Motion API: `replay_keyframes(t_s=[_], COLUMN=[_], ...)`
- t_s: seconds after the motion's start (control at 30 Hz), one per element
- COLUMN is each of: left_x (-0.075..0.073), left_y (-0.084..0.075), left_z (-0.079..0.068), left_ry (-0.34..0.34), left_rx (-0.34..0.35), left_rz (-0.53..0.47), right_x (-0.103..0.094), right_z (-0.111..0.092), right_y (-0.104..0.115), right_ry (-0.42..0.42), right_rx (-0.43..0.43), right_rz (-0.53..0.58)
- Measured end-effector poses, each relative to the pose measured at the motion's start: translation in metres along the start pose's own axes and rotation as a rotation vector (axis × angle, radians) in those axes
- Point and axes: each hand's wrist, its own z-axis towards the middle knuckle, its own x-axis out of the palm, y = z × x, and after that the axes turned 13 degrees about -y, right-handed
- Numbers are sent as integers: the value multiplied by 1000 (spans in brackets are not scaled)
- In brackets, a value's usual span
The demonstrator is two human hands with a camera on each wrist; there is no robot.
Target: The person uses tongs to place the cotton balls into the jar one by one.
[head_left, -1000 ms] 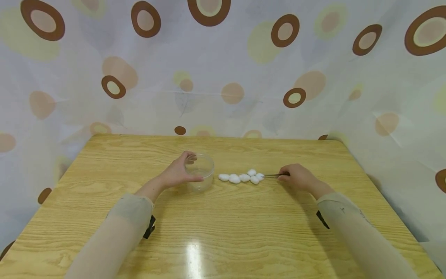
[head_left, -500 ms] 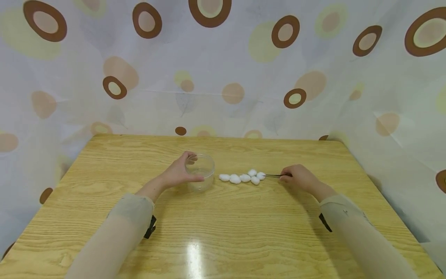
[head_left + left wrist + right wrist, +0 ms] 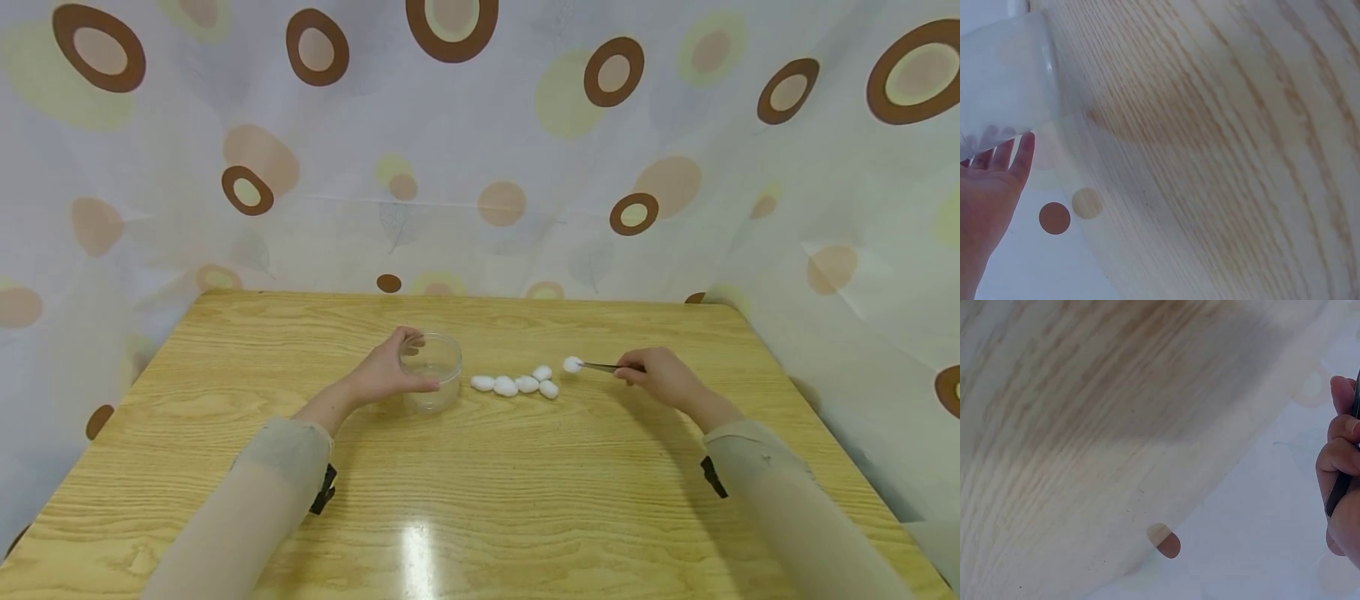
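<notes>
My left hand (image 3: pixel 380 369) grips the near left side of a clear round plastic container (image 3: pixel 442 387), thumb in front and fingers behind. In the left wrist view the container (image 3: pixel 1007 81) shows at the upper left, with the fingers against its wall. Dark tweezers (image 3: pixel 600 367) are held in my right hand (image 3: pixel 660 375). Their tips pinch a white cotton ball (image 3: pixel 572 364), which looks lifted off the table. To its left several more cotton balls (image 3: pixel 506 386) lie in a loose row beside the container. The right wrist view shows curled fingers around the tweezers (image 3: pixel 1339 490).
A wood-grain table (image 3: pixel 480 483) lies under both hands. Behind it and along its sides hangs a pale curtain (image 3: pixel 450 242) with brown and yellow oval prints.
My right hand has moved up and to the right, and the cotton ball in the tweezers has come away from the row. The left hand and the container have stayed in place.
</notes>
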Motion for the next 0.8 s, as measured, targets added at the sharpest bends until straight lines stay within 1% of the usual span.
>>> replay_keyframes(t_s=[0.2,0.37,0.57,0.8], left_x=[1,5,10,16], left_y=[0,-1,-4,-7], left_z=[0,0,-1,-1], left_ry=[9,28,42,48], left_rx=[-4,-2,1,14], left_rz=[-18,-25,-21,-11], right_x=[-7,-11,-16,-19], right_z=[4,12,20,27], right_y=[6,16,31,55], right_ry=[-31,-40,-50,-41], right_rx=[-7,-7,-30,-38], right_rz=[10,22,4,28])
